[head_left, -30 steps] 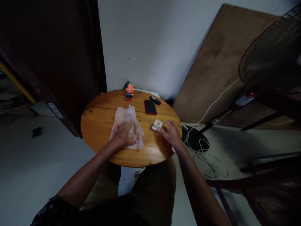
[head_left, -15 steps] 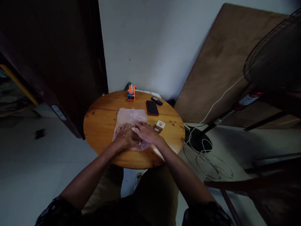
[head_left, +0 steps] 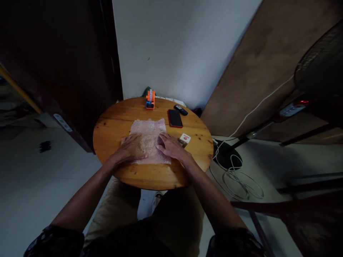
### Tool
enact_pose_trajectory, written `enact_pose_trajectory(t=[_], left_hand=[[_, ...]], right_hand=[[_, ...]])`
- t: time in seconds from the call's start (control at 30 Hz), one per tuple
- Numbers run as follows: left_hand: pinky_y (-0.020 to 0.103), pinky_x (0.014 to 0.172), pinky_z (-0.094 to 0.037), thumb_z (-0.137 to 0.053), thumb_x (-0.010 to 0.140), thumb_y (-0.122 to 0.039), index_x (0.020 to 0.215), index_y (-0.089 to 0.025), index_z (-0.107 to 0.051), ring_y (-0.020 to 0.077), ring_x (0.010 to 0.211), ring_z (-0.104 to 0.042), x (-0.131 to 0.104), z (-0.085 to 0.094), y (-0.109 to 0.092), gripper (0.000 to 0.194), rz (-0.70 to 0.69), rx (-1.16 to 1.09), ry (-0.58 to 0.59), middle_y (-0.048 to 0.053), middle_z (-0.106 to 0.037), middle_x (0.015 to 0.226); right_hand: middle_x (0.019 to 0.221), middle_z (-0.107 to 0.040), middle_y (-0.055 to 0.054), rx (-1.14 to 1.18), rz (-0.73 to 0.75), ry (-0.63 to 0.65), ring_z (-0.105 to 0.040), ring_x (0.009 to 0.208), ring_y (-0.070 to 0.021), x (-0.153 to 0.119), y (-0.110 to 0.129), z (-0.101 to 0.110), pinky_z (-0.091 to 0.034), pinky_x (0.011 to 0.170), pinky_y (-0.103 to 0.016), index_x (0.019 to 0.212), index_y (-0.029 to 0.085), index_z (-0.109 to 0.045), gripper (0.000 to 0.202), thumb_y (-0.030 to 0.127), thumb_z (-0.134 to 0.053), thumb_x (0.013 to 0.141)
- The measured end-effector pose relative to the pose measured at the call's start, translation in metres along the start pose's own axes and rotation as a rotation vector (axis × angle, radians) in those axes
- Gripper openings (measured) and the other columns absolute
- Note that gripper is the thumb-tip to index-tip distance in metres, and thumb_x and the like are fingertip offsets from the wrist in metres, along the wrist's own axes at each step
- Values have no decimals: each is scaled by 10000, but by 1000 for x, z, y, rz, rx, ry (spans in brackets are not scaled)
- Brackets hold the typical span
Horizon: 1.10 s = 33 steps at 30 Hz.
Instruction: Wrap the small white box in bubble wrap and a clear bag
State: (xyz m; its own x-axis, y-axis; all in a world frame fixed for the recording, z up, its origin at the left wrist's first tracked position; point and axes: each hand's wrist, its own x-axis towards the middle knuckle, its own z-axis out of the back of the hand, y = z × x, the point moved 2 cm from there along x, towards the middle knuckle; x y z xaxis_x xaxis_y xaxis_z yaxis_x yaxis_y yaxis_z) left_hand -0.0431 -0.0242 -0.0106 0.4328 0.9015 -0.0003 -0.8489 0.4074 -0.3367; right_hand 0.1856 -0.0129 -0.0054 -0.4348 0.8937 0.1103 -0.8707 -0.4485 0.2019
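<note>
A pinkish sheet of bubble wrap (head_left: 151, 142) lies spread on the round wooden table (head_left: 158, 178). My left hand (head_left: 132, 147) rests flat on its left side, fingers stretched out. On the right side lies my right hand (head_left: 171, 145), palm down, with the fingers extended and the thumb pointing inward. Between the hands the middle of the sheet looks darker and brownish; whether something sits under it I cannot tell. Just right of my right hand stands a small white and brown box (head_left: 184, 140), partly hidden by that hand.
An orange tape dispenser (head_left: 150, 100) stands at the table's back. A red-edged smartphone (head_left: 175, 118) and a small dark phone-like device (head_left: 180, 109) lie at the back right. A fan (head_left: 321, 67) and a coiled white cable (head_left: 241, 182) are to the right.
My hands have moved apart from the middle of the bubble wrap, the left one outward to the left. The sheet now lies flatter and more spread out. The view has shifted slightly.
</note>
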Motion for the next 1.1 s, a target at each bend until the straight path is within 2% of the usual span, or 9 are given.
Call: enact_pose_trajectory(t=[0.1,0.2,0.27,0.47,0.6,0.73,0.9,1.0,1.1], left_hand=[[548,1212,-216,-654,794,-504,1483,-203,-414,371,1504,-283,-2,0,-17,789,16,27,-24,158,-382,1601],[505,1231,-207,-542,894,-437,1467,-189,-444,331,1507,-295,-4,-5,-46,631,-100,0,-19,151,-389,1598],[493,1229,-219,-510,917,-409,1505,-146,-385,324,1508,-296,-3,-9,-61,656,-161,-26,4,179,-362,1608],[608,1211,-165,-482,905,-660,1529,-223,-364,379,1519,-247,-2,-24,-73,771,-207,-65,45,172,-326,1626],[707,1171,-119,-492,881,-691,1512,-264,-416,442,1528,-174,-5,-28,-73,766,-177,-21,48,177,-260,1651],[728,1154,-137,-523,875,-662,1502,-244,-441,461,1519,-179,-3,-27,-80,758,-153,-5,63,210,-283,1628],[715,1161,-142,-583,851,-649,1486,-249,-461,460,1498,-216,6,-26,-87,760,-139,-32,39,200,-358,1580],[671,1190,-135,-602,838,-649,1504,-219,-438,450,1505,-197,2,-24,-84,810,-163,-49,25,189,-337,1599],[637,1210,-153,-567,886,-581,1449,-264,-505,390,1518,-214,-9,-16,-71,649,-230,-69,-21,119,-341,1621]], right_hand=[[1493,-508,-194,41,-14,-50,-484,1378,-340,-2,-3,-3,-373,1161,-513,1403,125,-532,557,356,-606,902],[1501,-488,-221,71,-25,-53,-473,1384,-351,-3,-4,-6,-360,1176,-512,1400,84,-529,561,363,-588,916],[1477,-514,-213,106,-25,-52,-491,1368,-334,-3,-4,-6,-371,1172,-504,1380,92,-547,499,318,-549,935],[1477,-529,-111,149,17,-238,-497,1353,-278,-21,-13,24,-378,1169,-468,1277,200,-629,378,214,-494,924],[1342,-614,-174,42,-264,-240,-568,1224,-371,-42,-39,47,-436,1046,-526,1272,176,-612,510,241,-706,775],[1017,-713,-132,134,-454,-206,-657,945,-304,-51,-54,50,-503,870,-448,1096,171,-672,322,242,-668,782],[1053,-708,-54,628,-233,-486,-648,942,-224,-20,-22,36,-529,872,-370,1197,204,-639,484,332,-690,733],[1131,-704,-45,843,-157,-392,-650,1019,-217,12,0,16,-526,930,-365,1210,206,-632,528,330,-700,701],[1202,-696,-66,968,-279,-347,-647,1100,-230,30,2,-4,-496,1013,-400,1220,192,-625,530,325,-672,709]])
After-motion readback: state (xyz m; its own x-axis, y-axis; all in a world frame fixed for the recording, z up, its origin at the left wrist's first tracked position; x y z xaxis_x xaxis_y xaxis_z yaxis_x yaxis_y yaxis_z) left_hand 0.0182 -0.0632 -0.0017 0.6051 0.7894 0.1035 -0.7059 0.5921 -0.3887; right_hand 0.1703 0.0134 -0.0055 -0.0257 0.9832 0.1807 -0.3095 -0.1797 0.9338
